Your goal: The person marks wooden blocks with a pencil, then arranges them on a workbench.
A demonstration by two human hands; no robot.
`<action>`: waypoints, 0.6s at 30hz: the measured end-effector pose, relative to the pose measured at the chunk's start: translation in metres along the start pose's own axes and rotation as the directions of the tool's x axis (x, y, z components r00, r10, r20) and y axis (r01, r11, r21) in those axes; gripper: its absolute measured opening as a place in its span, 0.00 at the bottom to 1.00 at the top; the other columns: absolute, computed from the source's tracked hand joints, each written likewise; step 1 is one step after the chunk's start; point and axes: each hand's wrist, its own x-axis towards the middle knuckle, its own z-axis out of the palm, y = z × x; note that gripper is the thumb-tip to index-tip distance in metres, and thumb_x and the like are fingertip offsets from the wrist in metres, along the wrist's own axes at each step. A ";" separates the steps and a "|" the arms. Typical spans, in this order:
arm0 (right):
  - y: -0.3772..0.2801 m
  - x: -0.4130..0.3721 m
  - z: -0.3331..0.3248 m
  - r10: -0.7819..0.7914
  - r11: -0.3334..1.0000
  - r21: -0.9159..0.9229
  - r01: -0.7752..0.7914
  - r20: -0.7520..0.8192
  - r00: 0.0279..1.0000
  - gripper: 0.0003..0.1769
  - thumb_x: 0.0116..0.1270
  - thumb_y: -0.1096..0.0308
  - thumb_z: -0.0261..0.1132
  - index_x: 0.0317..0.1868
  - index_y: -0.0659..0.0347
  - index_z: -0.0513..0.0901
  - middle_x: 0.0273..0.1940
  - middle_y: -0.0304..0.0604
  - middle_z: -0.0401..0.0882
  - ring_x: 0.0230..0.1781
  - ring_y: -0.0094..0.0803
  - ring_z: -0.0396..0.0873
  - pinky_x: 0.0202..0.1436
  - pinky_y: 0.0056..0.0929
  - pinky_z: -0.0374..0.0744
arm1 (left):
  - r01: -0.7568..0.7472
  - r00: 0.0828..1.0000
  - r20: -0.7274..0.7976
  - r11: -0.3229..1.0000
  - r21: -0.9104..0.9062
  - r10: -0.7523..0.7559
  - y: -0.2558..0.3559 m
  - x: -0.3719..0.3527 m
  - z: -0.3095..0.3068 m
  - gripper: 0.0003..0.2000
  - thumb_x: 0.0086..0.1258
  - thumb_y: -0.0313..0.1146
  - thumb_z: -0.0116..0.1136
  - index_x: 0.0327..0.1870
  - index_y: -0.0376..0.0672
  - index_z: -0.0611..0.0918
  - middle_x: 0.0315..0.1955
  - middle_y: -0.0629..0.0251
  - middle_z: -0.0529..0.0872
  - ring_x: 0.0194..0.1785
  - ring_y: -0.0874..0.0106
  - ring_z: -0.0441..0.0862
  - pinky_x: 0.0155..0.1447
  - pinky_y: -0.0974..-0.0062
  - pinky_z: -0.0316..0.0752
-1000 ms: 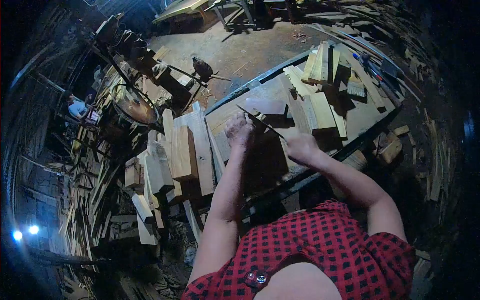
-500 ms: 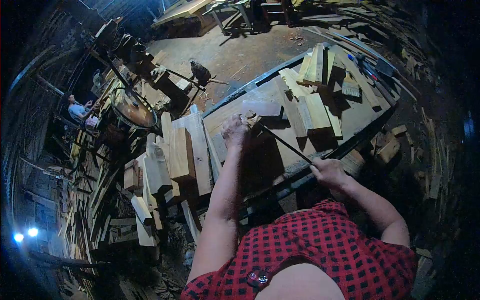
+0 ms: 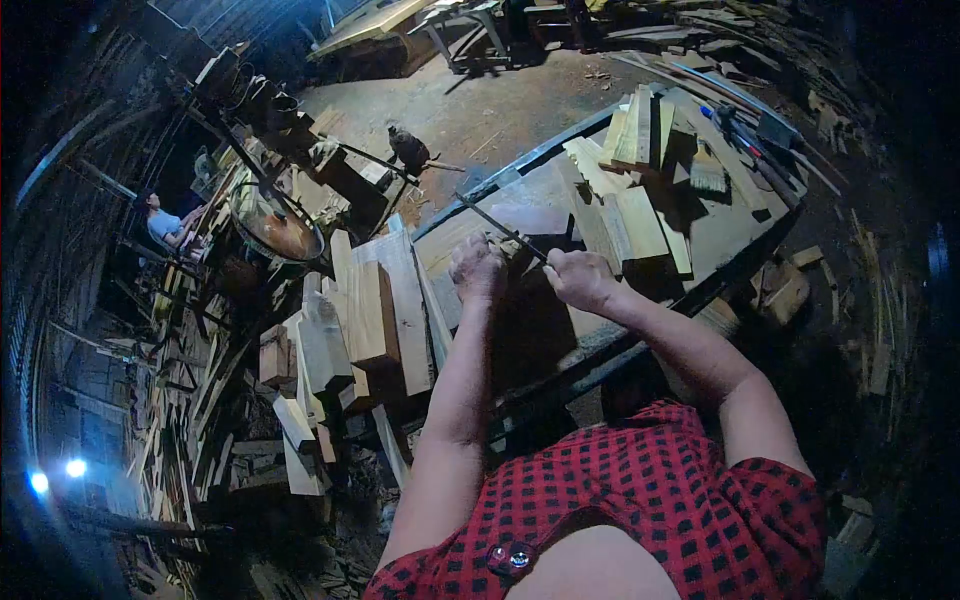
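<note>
My left hand [image 3: 478,268] is closed on a small wooden piece [image 3: 498,243], mostly hidden by the fingers, above the workbench [image 3: 660,310]. Just to its right, my right hand [image 3: 582,280] is wrapped round the near end of a long, thin, dark file [image 3: 488,216]. The file slants up and left past the wooden piece, its far end beyond my left hand. Whether it touches the wood I cannot make out. Behind it lies a pale, smooth block [image 3: 535,219]. Cut wood blocks [image 3: 642,222] lie to the right on the bench.
More timber blocks [image 3: 372,315] are stacked at the bench's left end. A wide brush [image 3: 708,174] and several long tools [image 3: 755,150] lie at the far right. Beyond the left stack stand a large round disc [image 3: 278,232] and a seated person [image 3: 163,222]. Scrap wood covers the floor.
My right hand has moved up and left, close to my left hand, pushing the file so its far end now sticks out past the wooden piece. My left hand stays about where it was.
</note>
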 end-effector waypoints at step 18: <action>-0.002 0.013 0.017 -0.031 0.998 -0.048 0.032 0.023 0.999 0.10 0.60 0.62 0.53 0.32 0.61 0.73 0.22 0.53 0.77 0.27 0.49 0.79 0.32 0.45 0.76 | 0.013 0.999 0.045 1.000 0.007 -0.013 0.002 0.003 -0.004 0.11 0.59 0.39 0.47 0.38 0.43 0.74 0.35 0.59 0.77 0.41 0.59 0.75 0.44 0.59 0.67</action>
